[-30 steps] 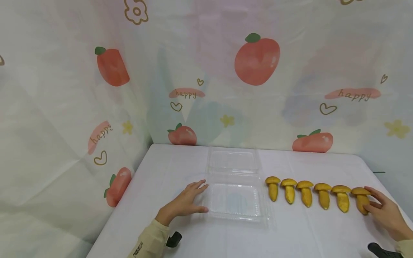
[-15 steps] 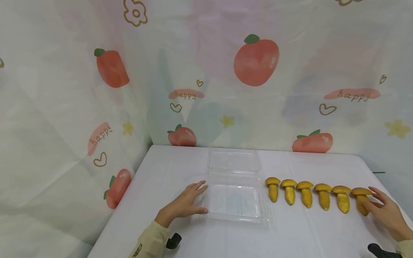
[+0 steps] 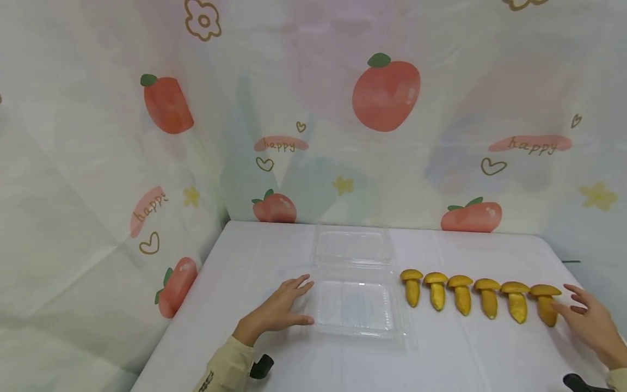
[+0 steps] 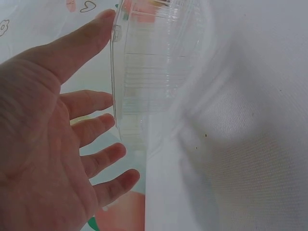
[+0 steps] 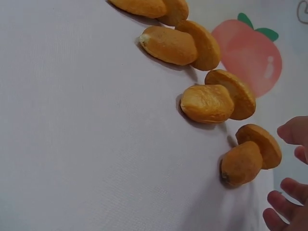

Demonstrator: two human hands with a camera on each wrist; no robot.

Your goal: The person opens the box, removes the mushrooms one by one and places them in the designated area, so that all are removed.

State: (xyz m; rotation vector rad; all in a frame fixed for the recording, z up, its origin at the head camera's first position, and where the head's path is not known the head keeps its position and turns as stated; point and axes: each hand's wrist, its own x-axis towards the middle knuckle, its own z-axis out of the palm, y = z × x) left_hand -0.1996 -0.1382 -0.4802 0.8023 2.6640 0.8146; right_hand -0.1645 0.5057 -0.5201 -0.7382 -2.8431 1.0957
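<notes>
A clear plastic clamshell box [image 3: 355, 307] lies opened flat on the white table, its lid [image 3: 352, 245] toward the back. My left hand [image 3: 276, 310] is at the box's left edge with fingers spread; in the left wrist view the thumb and fingertips meet or nearly meet the clear rim [image 4: 115, 72]. Several yellow-brown toy mushrooms stretch in a row to the right of the box. The rightmost mushroom [image 3: 545, 305] lies just left of my right hand [image 3: 590, 321], whose fingers are relaxed and hold nothing. In the right wrist view a small gap separates that mushroom [image 5: 243, 161] from the fingers.
The leftmost mushroom [image 3: 412, 288] lies close to the box's right edge. White table cloth [image 3: 455, 359] covers the table. Fabric walls [image 3: 416, 163] printed with fruit rise behind and on the left. Black wrist camera parts [image 3: 262, 366] sit by both sleeves.
My right hand has drawn slightly right, its fingers coming away from the rightmost mushroom. The left hand, box and mushrooms stay in place; the head view has shifted a little.
</notes>
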